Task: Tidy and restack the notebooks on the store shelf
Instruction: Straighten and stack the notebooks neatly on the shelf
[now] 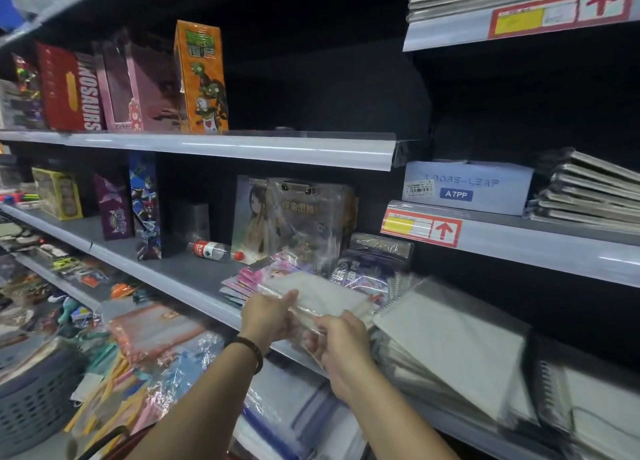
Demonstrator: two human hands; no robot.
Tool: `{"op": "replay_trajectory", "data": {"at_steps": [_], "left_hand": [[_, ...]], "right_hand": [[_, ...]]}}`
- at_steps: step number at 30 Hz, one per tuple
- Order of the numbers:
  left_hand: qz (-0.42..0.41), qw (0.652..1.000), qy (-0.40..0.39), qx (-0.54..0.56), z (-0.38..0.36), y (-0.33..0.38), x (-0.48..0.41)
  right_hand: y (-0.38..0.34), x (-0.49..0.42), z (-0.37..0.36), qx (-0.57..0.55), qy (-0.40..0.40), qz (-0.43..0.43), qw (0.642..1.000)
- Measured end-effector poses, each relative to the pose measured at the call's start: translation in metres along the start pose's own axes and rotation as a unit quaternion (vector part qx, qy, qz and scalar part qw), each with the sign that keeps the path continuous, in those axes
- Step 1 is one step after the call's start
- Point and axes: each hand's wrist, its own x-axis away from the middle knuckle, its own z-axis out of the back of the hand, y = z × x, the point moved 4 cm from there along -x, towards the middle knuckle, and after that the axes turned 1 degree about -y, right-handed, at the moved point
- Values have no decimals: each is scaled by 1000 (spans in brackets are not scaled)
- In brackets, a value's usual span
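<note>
Retail shop, stationery-and-toy aisle. Tiered grey metal shelves with plastic label rails; red arrow price tags; boxed toys standing face-out; wrapped spiral notebooks stacked flat; barcoded carton marked A7PP. Grey basket lower left.

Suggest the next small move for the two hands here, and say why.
Probably lower the plastic-wrapped pale notebook flat and square it with the grey shelf edge. The left hand and right hand both grip its near edge, and it lies skewed atop pink-covered booklets.

Bare shelf board left of the pink packs; bottle and upright boxes behind.
</note>
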Motion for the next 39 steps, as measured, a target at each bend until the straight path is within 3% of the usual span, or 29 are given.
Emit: {"op": "replay_trajectory", "data": {"at_steps": [5,8,14,18,22,26,31,33,36,39], "left_hand": [[-40,999,22,13,-4,7,21],[-75,997,19,4,-7,15,54],[-208,977,23,-33,-14,1,155],[-256,966,10,-17,-36,-25,230],[-296,955,-5,-34,-81,-49,282],[-315,943,-91,-52,-141,-51,321],[-372,899,-185,-139,-212,-54,336],[-352,899,-207,-156,-235,-54,334],[-219,941,-230,-119,-259,-58,323],[-111,961,-242,-76,-277,-60,319]], "right_hand": [[3,20,7,38,-30,21,999],[-3,53,15,114,-55,68,990],[-13,135,66,141,-91,127,978],[-28,179,136,180,-51,146,972],[-48,203,227,170,56,152,972],[-56,230,301,122,132,160,971],[-58,249,369,75,221,155,960],[-55,247,385,64,230,133,962],[-49,241,396,35,230,104,967],[-47,233,402,25,242,95,965]]}}
